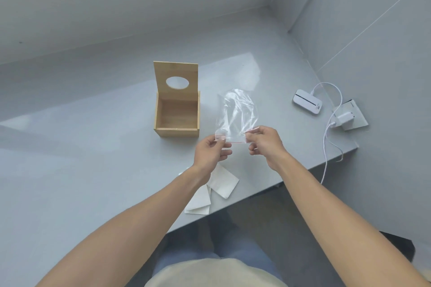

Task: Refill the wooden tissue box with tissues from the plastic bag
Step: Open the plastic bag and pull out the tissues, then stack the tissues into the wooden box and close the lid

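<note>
The wooden tissue box stands on the grey table with its lid, which has an oval hole, hinged upright; the inside looks empty. A clear plastic bag with a red zip strip is held in the air to the right of the box. My left hand pinches its left mouth corner and my right hand pinches the right one. The bag looks empty. Folded white tissues lie on the table below my left wrist, near the front edge.
A white device with a cable, and a charger plugged into a socket plate, sit at the table's right. The cable hangs over the table's right edge. Grey walls close the back and right side.
</note>
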